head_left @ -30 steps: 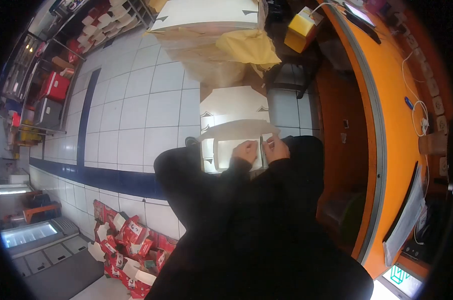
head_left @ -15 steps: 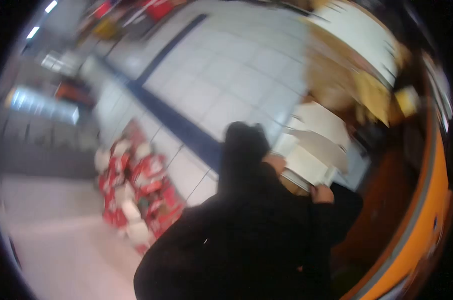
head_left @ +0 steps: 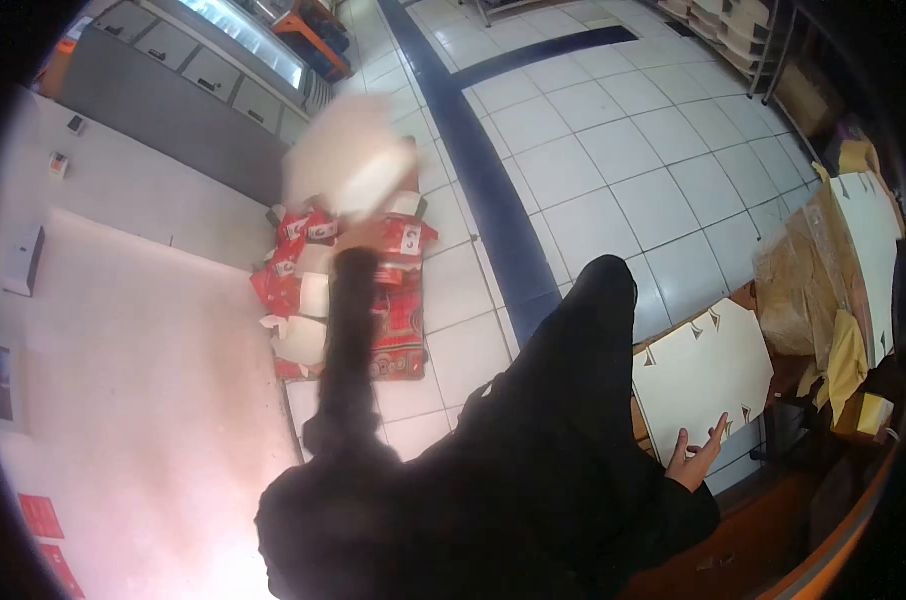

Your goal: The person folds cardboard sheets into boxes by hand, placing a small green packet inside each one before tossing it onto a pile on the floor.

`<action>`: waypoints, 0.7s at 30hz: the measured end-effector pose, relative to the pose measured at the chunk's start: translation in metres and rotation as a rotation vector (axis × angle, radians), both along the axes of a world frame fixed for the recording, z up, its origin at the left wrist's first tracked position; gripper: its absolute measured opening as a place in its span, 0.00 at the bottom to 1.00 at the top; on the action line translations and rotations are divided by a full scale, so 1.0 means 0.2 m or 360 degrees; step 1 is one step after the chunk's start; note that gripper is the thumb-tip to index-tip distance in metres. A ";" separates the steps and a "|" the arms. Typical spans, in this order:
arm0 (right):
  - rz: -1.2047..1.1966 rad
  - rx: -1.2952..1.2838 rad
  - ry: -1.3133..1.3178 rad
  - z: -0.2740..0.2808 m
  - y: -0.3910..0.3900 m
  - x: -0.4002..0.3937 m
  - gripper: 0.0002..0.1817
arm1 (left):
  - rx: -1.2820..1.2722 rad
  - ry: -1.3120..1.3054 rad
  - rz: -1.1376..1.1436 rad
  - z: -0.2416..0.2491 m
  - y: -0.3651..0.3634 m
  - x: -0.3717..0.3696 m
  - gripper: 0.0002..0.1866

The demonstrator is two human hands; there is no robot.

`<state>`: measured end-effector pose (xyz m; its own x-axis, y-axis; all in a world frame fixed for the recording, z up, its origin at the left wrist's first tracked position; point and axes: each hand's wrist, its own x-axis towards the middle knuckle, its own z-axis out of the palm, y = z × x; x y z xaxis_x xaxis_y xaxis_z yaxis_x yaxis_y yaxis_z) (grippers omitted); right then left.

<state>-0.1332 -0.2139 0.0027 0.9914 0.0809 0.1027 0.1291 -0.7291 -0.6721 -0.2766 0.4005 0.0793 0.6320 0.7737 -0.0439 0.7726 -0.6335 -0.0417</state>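
Observation:
My left hand (head_left: 363,236) is stretched out to the left over a pile on the floor, its fingers smeared by motion. At its far side is a blurred white cardboard piece (head_left: 338,150); whether the fingers grip it or have let go cannot be made out. On the right, my right hand (head_left: 695,465) is open with fingers spread, at the near edge of a flat white cardboard sheet (head_left: 701,365) with cut slots. The pile beneath the left hand holds red printed packs (head_left: 401,240) and white cardboard pieces (head_left: 301,340).
More white slotted sheets (head_left: 866,250) stand at the right beside brown wrapping (head_left: 798,265) and yellow cloth (head_left: 849,360). A rack with white pieces (head_left: 733,30) is at the far right. A pale wall (head_left: 133,350) and a grey counter (head_left: 178,110) bound the left.
My view has turned left. My left hand has swung from the white cardboard on the right to the pile, a white piece travelling with it. My right hand has opened.

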 end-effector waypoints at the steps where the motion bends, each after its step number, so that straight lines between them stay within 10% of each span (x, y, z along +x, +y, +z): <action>1: -0.0017 0.0016 -0.0003 -0.02 0.00 0.01 0.42 | -0.0026 -0.0212 0.0467 0.07 0.07 -0.19 0.43; 3: -0.0207 -0.0032 0.0421 -0.05 -0.02 0.02 0.40 | 0.0194 -0.0119 0.0814 0.12 0.10 -0.49 0.63; 7: -0.0271 -0.0409 0.0410 -0.54 -0.31 0.02 0.40 | 0.0125 -0.0408 0.0288 -0.12 -0.21 -0.20 0.45; 12: -0.0680 -0.0466 0.0627 -0.43 -0.22 0.01 0.41 | -0.0528 -0.1110 -0.1008 -0.52 -1.06 0.72 0.22; 21: -0.1031 -0.0240 0.0709 -0.35 -0.20 -0.01 0.36 | -0.0943 -0.0278 -0.1284 -0.84 -1.99 1.18 0.24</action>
